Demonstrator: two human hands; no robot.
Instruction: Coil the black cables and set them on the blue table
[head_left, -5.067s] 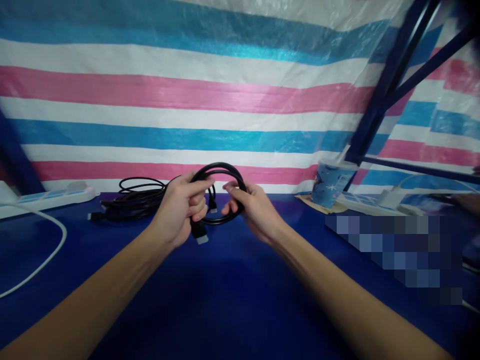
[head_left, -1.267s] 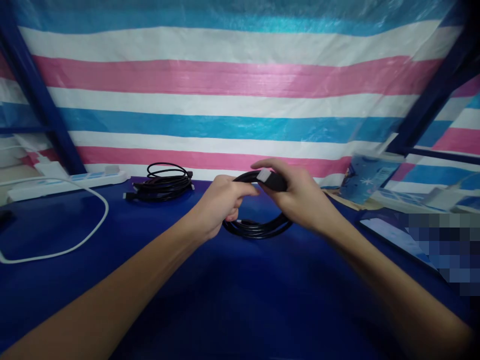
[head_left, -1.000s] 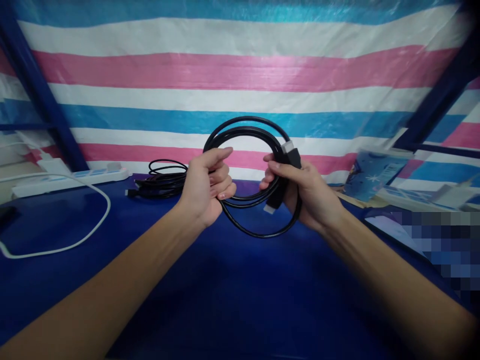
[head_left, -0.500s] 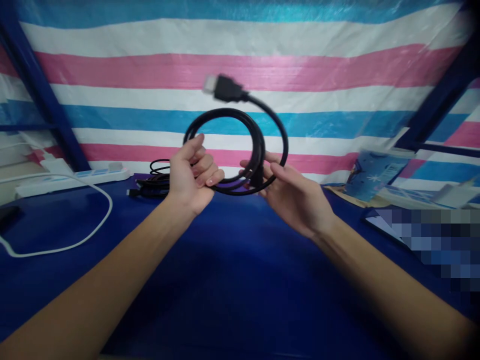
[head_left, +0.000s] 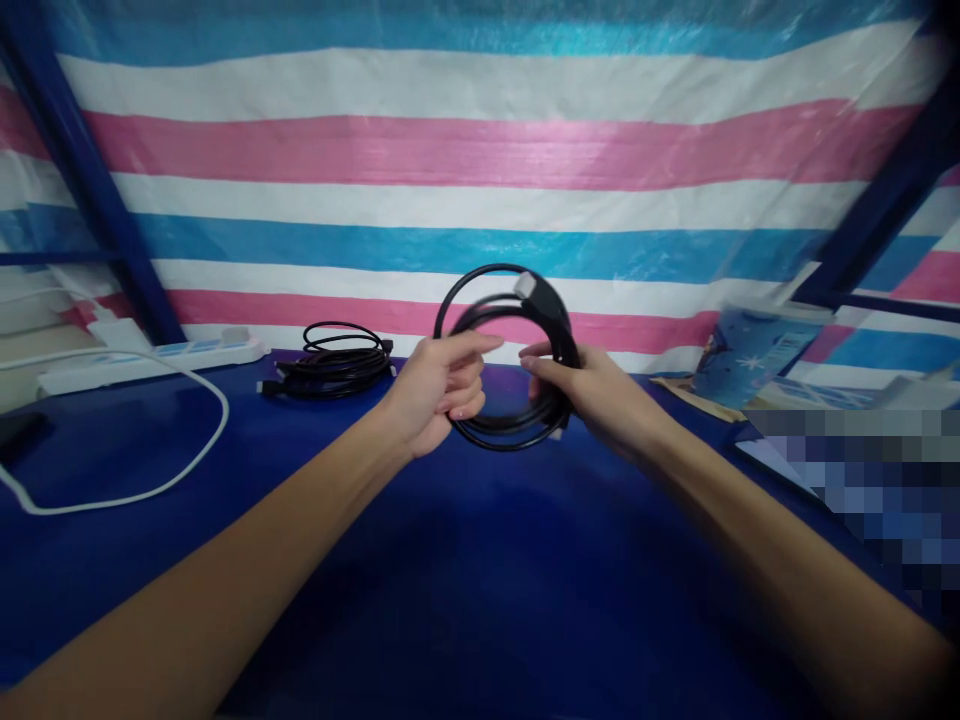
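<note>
A black HDMI cable [head_left: 553, 316], wound into several loops, is held up above the blue table [head_left: 480, 560]. My left hand [head_left: 439, 390] is closed on the left side of the coil, its index finger stretched across toward the middle. On the opposite side, my right hand [head_left: 600, 390] pinches the gathered loops between thumb and fingers. One plug [head_left: 531, 288] with a pale metal tip lies against the upper right of the loops. Near the bottom right of the coil a second light tip shows, blurred.
Behind my left wrist lies another coiled black cable [head_left: 337, 372]. A white power strip [head_left: 187, 354] and a looping white cord [head_left: 217, 440] are at the left. To the right stands a blue patterned cup [head_left: 757, 350], near a blurred-out flat device. Striped sheeting [head_left: 480, 155] hangs behind.
The loose plug end has been brought down onto the coil, where it previously arched above it. Both hands and the cable have moved right and slightly down, uncovering the other coil.
</note>
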